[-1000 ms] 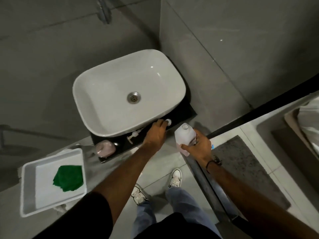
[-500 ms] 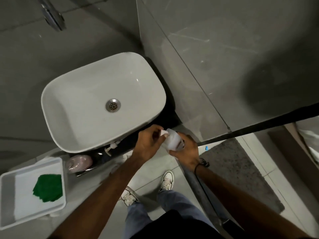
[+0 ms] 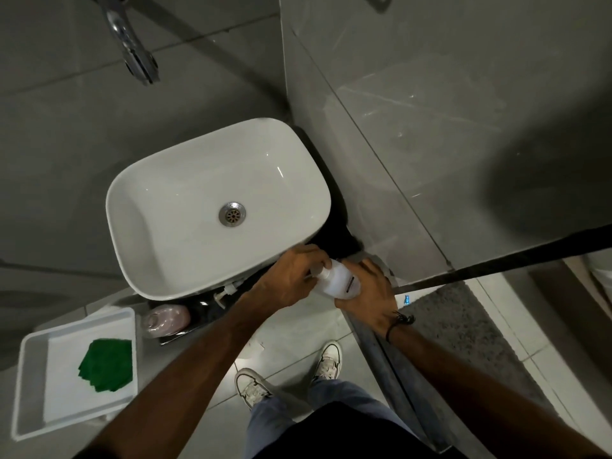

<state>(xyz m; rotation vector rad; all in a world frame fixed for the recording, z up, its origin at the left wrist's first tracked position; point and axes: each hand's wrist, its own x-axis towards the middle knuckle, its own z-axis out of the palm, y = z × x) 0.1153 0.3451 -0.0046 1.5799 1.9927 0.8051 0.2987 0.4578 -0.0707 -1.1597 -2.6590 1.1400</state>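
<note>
Grey-tiled bathroom, white basin (image 3: 159,233).
Right hand (image 3: 367,293) grips the tilted white bottle (image 3: 341,279), left hand (image 3: 291,276) pinches its neck; a slipping twist could spill it.

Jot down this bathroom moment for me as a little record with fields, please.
Place: white sink, with the faucet above it
Work in hand: white bottle, held tilted at the sink's near right corner
Right hand: grips the bottle's body
Left hand: fingers curled round the bottle's top end; the cap is hidden
Below the sink's near edge: pink soap dispenser
Tray: white, holds a green cloth
Floor on the right: grey mat
</note>
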